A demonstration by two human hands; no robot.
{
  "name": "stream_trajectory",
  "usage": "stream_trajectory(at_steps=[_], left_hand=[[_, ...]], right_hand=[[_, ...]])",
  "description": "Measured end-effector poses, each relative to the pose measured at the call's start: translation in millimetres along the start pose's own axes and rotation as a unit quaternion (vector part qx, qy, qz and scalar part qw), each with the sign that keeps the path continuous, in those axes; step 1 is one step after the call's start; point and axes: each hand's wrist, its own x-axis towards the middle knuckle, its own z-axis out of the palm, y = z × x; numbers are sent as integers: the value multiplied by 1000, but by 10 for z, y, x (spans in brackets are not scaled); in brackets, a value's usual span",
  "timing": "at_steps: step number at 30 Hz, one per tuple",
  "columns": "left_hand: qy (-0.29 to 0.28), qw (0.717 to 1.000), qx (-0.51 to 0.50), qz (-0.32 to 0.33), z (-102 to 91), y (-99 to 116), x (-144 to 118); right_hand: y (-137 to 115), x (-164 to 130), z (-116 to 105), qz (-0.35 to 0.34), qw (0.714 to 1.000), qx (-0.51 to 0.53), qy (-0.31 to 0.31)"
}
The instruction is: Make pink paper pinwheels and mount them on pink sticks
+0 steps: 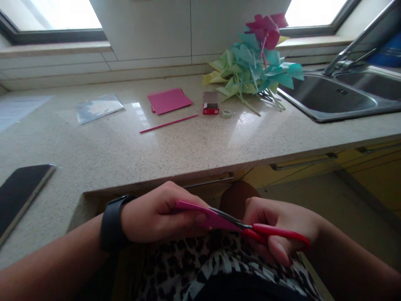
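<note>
Left hand (156, 215) pinches pink paper (200, 213) taut for cutting | right hand (278, 228) grips red scissors (266, 231), blades biting paper | pinwheels (253, 62) at 1 o'clock

Upper right of the frame: paper pinwheels (255, 62) beside a sink (328, 98). Centre: pink sheets (169, 100), a stick (168, 123), a small red box (210, 103), perhaps a tape roll (227, 113). Lower left: a phone (19, 194).
</note>
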Motion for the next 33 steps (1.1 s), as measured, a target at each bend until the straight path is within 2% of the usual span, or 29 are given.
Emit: stream_trajectory(at_steps=[5,9,16,23,33], left_hand=[[-22,999,-25,-7,13,8,9],[-22,999,-42,-12,16,1,12],[-31,998,-48,-36,14,-1,-4],[-38,999,-25,-19,25,20,19],[-28,997,-65,-23,45,11,20]], right_hand=[[3,25,5,21,1000,3,3],[8,36,16,22,1000,6,15],[-41,49,68,66,996,40,33],[-74,56,90,50,998,31,6],[-87,83,98,28,999,35,8]])
